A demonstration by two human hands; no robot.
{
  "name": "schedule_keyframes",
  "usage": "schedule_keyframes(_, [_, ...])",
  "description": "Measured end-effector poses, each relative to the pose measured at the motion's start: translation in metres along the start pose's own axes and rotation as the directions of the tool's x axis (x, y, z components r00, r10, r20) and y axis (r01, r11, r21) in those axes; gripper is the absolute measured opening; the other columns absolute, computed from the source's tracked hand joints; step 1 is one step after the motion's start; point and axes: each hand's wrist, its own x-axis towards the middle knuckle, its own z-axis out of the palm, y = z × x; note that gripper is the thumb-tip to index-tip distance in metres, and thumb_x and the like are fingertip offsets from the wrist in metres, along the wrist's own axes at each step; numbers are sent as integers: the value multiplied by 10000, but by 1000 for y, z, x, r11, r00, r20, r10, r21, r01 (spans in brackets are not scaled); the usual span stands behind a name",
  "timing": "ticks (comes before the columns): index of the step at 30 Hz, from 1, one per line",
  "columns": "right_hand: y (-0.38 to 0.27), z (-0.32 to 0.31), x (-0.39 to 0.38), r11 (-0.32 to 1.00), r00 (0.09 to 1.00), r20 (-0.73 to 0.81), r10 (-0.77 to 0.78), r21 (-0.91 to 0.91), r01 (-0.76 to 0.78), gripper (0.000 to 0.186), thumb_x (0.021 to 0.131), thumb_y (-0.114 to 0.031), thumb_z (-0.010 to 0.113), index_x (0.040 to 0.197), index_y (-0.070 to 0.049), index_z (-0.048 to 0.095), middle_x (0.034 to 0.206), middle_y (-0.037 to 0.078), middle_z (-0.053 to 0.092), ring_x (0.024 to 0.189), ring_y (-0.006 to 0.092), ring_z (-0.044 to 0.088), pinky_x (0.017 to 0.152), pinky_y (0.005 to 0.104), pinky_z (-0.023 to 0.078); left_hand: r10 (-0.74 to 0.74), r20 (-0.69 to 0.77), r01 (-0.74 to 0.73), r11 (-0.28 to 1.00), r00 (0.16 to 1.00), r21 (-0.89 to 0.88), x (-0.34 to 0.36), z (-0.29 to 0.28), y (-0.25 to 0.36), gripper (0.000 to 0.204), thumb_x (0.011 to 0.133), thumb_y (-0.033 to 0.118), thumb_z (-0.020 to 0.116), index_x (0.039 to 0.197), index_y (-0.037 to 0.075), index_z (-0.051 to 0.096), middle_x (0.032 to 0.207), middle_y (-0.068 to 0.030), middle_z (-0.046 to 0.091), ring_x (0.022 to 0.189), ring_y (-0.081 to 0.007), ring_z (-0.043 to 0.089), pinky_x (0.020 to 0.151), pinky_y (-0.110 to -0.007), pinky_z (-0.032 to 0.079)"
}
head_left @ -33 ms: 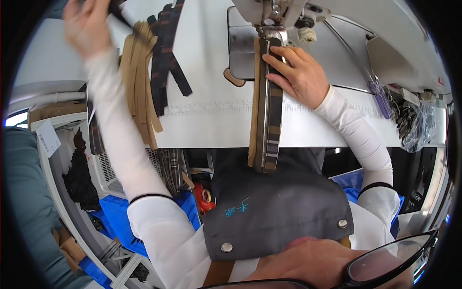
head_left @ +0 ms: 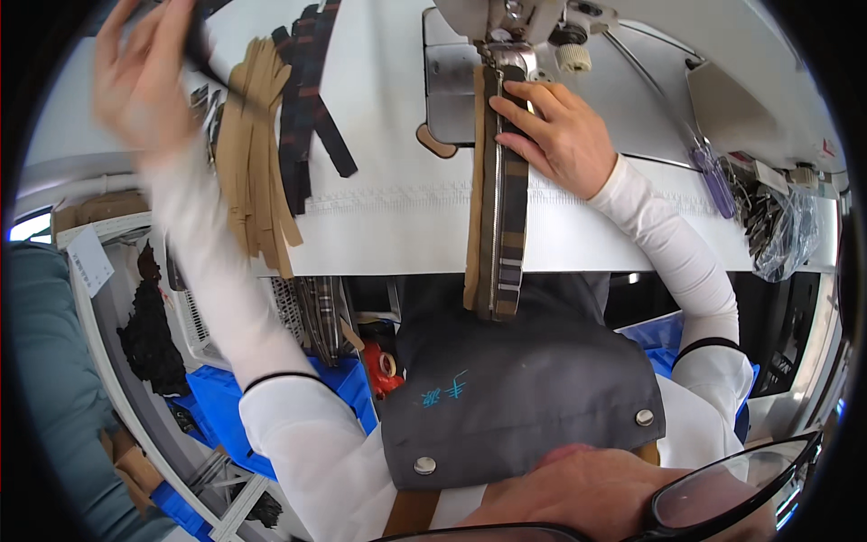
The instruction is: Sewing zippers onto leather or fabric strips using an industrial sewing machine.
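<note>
A long zipper point(head_left: 496, 199) with a tan band on its left and a dark plaid band on its right runs from under the sewing machine's presser foot point(head_left: 508, 56) down over the table's front edge. My right hand point(head_left: 564, 140) lies on its upper part, fingers spread and tips resting near the teeth. Up at the far left, my left hand point(head_left: 144, 86) is raised and blurred, its fingers closed around a dark strip point(head_left: 209, 65) partly cut off by the picture's edge. Below that strip lie tan strips point(head_left: 257, 163) and dark plaid strips point(head_left: 302, 108).
A purple-handled tool point(head_left: 713, 185) and a plastic bag of metal pieces point(head_left: 777, 235) lie at the right. Under the table's left end are a white basket point(head_left: 194, 316) and a blue bin point(head_left: 235, 415). A ruler scale point(head_left: 379, 200) crosses the tabletop.
My left hand has shifted left and slightly down with the dark strip. My right hand and the zipper are nearly where they were.
</note>
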Motion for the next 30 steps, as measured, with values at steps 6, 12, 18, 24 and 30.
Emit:
schedule_keyframes(6, [2, 8, -4, 1000, 1000, -25, -14, -14, 14, 376, 810, -250, 686, 1149, -94, 633, 1147, 83, 591, 946, 249, 577, 781, 336, 501, -342, 703, 374, 920, 624, 116, -129, 0, 74, 299, 815, -77, 502, 1074, -30, 647, 1015, -155, 652, 858, -217, 618, 798, -298, 469])
schedule_keyframes(12, [-5, 4, 0, 999, 999, -23, -30, -16, 30, 388, 810, -254, 688, 1159, -93, 633, 1153, 88, 596, 953, 249, 584, 781, 347, 508, -77, 729, -283, 889, 680, 359, -178, 14, 5, 406, 731, -4, 624, 1127, 83, 641, 1124, -83, 580, 1014, -250, 554, 952, -410, 363])
schedule_keyframes(18, [-2, 4, -2, 1000, 1000, -16, -2, -5, 2, 391, 792, -249, 702, 1137, -73, 643, 1142, 106, 601, 996, 269, 589, 804, 362, 511, 54, 748, -615, 610, 662, 501, -190, 30, 2, 435, 650, 83, 703, 1072, 187, 682, 1153, -5, 585, 1076, -198, 522, 1061, -479, 198])
schedule_keyframes(24, [-1, 2, -2, 1000, 1000, -8, 3, 12, -3, 401, 769, -250, 718, 1116, -63, 644, 1154, 109, 592, 1021, 276, 585, 816, 366, 513, 213, 605, -564, 675, 767, 477, -159, 82, 0, 400, 736, 114, 645, 1116, 240, 653, 1160, 14, 582, 1084, -184, 514, 1074, -543, 162])
schedule_keyframes(30, [-2, 4, 1, 1000, 999, -42, -24, 14, 25, 384, 759, -278, 710, 1069, -64, 635, 1095, 85, 579, 997, 239, 558, 849, 347, 479, 227, 740, -574, 779, 634, 253, -128, 114, -60, 489, 767, 113, 633, 1230, 261, 581, 1158, 7, 570, 993, -183, 587, 1023, -483, 347])
